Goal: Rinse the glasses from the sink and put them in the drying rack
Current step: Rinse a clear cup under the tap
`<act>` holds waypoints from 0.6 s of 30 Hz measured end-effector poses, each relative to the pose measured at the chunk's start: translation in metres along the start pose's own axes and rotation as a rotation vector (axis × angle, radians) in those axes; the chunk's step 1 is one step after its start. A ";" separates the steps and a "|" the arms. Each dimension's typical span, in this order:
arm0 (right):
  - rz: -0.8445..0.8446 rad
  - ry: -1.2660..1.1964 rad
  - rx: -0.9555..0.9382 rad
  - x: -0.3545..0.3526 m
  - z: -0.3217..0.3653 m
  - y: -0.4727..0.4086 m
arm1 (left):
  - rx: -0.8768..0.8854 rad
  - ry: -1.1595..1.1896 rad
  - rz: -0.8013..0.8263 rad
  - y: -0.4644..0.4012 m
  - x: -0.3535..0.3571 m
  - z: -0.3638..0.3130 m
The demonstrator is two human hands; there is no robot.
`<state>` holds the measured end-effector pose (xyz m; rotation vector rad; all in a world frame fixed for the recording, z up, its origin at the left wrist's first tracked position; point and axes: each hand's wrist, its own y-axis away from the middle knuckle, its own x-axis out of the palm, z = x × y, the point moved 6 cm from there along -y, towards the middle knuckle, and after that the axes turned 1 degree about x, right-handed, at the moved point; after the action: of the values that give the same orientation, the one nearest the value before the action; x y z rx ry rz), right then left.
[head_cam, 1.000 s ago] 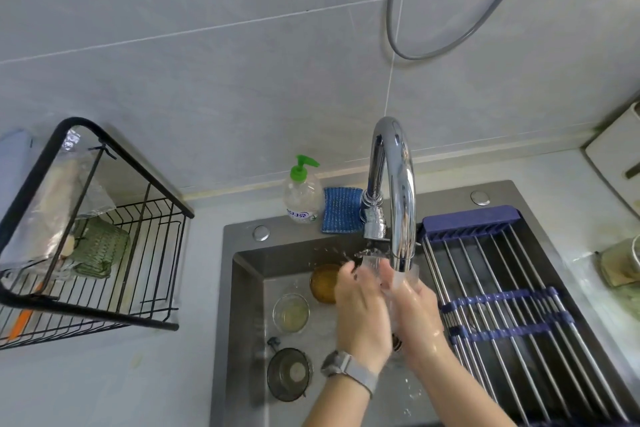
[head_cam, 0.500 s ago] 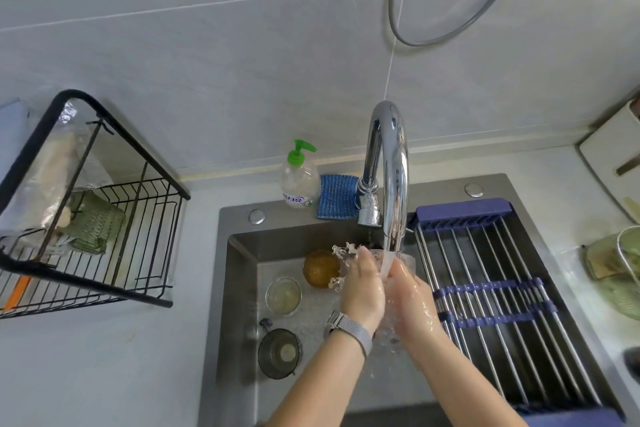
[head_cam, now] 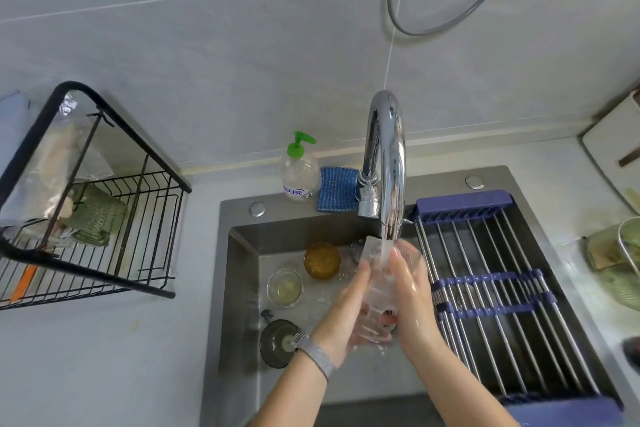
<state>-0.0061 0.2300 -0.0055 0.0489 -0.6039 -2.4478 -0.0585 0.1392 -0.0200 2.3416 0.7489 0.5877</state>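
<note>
Clear glass (head_cam: 379,284) sits over the sink (head_cam: 242,288), under the running tap (head_cam: 388,163) — the left hand (head_cam: 349,314) and right hand (head_cam: 410,291) both curl round it, one on each side. Beyond them, a dark glass (head_cam: 277,341), a pale glass (head_cam: 284,287) and an amber glass (head_cam: 322,260) stand in the basin. Further left on the table, the black drying rack (head_cam: 104,225) holds a green glass (head_cam: 98,215).
</note>
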 end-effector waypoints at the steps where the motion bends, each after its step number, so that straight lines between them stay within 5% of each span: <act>1: 0.028 0.054 -0.068 0.001 0.002 0.000 | 0.024 0.055 0.051 0.003 0.003 0.001; 4: 0.187 0.036 -0.109 0.009 0.008 -0.001 | 0.163 0.026 0.002 0.004 -0.003 -0.003; 7: 0.447 -0.121 0.203 0.014 0.018 -0.011 | 0.291 -0.189 -0.098 0.009 -0.022 -0.021; 9: 0.626 -0.030 0.453 0.013 0.029 -0.015 | 0.361 -0.309 -0.059 0.013 -0.030 -0.029; 11: 0.786 0.284 0.497 0.016 0.036 -0.015 | 0.373 -0.470 0.010 0.013 -0.031 -0.034; 13: 0.732 0.668 0.397 0.017 0.031 -0.022 | 0.345 -0.716 0.023 0.010 -0.031 -0.039; 15: 0.501 0.832 0.312 0.011 0.028 -0.032 | 0.285 -0.879 -0.029 0.006 -0.037 -0.045; 18: 0.380 0.628 0.292 0.002 0.016 -0.037 | 0.312 -0.527 -0.147 0.011 -0.049 -0.042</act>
<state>-0.0308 0.2618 -0.0073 0.7215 -0.6044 -1.8196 -0.1144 0.1183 0.0060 2.5251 0.7881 -0.2273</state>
